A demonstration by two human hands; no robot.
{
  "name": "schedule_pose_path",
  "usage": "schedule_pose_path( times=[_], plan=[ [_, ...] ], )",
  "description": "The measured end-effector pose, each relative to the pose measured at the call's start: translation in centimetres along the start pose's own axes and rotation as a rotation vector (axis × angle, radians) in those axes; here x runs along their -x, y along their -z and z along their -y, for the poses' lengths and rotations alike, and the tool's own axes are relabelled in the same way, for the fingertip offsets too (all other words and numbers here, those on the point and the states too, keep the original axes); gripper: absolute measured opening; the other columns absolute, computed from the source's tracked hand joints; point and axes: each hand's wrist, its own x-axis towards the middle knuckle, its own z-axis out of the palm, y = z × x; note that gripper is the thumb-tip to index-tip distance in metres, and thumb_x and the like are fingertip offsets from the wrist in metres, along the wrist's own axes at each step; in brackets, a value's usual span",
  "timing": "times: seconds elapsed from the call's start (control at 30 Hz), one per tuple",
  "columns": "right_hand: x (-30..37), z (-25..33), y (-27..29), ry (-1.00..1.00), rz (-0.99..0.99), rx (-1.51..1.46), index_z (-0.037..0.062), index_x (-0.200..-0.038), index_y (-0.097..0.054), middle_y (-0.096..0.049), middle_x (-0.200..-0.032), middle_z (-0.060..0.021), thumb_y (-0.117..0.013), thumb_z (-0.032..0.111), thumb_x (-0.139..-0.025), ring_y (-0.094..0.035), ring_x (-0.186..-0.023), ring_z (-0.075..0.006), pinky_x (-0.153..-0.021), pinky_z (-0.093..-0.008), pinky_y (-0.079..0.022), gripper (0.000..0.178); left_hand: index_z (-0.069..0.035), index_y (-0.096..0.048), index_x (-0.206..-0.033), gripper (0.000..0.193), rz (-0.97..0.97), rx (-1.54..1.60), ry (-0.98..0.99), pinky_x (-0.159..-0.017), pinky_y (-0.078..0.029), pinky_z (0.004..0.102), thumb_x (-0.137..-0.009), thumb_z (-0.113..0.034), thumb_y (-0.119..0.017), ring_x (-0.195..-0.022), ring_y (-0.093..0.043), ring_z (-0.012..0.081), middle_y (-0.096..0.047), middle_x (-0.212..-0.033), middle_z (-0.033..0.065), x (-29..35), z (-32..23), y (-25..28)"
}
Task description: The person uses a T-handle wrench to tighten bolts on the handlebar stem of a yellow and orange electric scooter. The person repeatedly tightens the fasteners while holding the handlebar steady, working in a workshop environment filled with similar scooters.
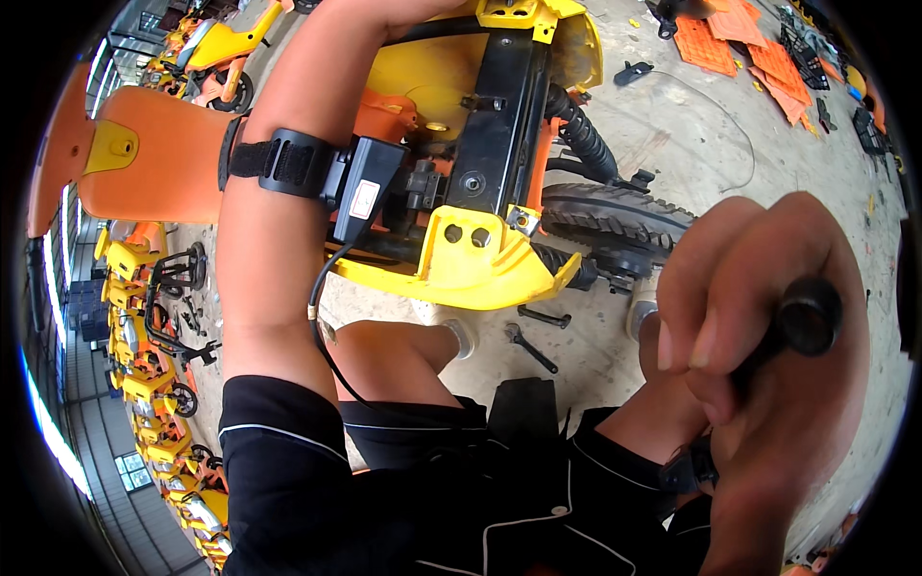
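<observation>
Close in front of me stands a partly stripped yellow scooter [480, 259] with a black frame beam, a coil shock absorber [581, 134] and a rear tyre [615, 213]. My left hand [415, 13] reaches over it to the upper edge of the view. Its fingers are cut off there, so its grip is hidden. Raised at the right, well apart from the scooter, my right hand [759, 298] is closed around a black tool handle with a round, hollow-looking end [809, 317]. The rest of that tool is hidden by the palm and fingers.
An adjustable wrench [530, 348] and another wrench [545, 316] lie on the concrete floor between my feet. Orange panels [706, 43] are scattered at the far right. An orange seat [158, 154] juts out at left, beyond which several yellow scooters [144, 374] stand in rows.
</observation>
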Motion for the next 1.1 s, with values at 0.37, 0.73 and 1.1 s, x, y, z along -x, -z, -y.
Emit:
schedule_pose_path(
  times=[0.37, 0.73, 1.1],
  plan=[
    [0.3, -0.1, 0.4, 0.044, -0.036, 0.129, 0.0089, -0.098, -0.052, -0.055, -0.091, -0.0069, -0.097, 0.046, -0.050, -0.038, -0.057, -0.0016, -0.057, -0.0193, -0.037, 0.075, 0.001, -0.061, -0.126, 0.029, -0.003, 0.002, 0.019, -0.084, -0.053, 0.0244, -0.098, -0.002, -0.063, -0.092, -0.063, 0.0101, -0.067, -0.104, 0.0021, -0.1, 0.0, 0.0],
    [-1.5, -0.4, -1.4, -0.073, -0.046, 0.189, 0.0067, -0.099, -0.056, -0.058, -0.088, -0.0061, -0.087, 0.040, -0.065, -0.038, -0.055, -0.0013, -0.053, -0.0186, -0.035, 0.057, 0.001, -0.061, -0.123, 0.025, 0.030, 0.066, -0.007, -0.081, -0.052, 0.0238, -0.098, -0.003, -0.063, -0.090, -0.062, 0.0104, -0.067, -0.103, 0.0025, -0.2, 0.5, 0.2],
    [-3.9, 1.7, -3.6, -0.216, 0.106, 0.220, 0.0044, -0.100, -0.059, -0.061, -0.086, -0.0052, -0.077, 0.034, -0.079, -0.039, -0.053, -0.0010, -0.050, -0.0178, -0.034, 0.040, 0.001, -0.060, -0.125, 0.028, 0.016, -0.026, -0.104, -0.089, -0.053, 0.0266, -0.097, -0.004, -0.065, -0.097, -0.063, 0.0134, -0.066, -0.105, 0.0040, -0.4, 1.0, 0.3]
  ],
)
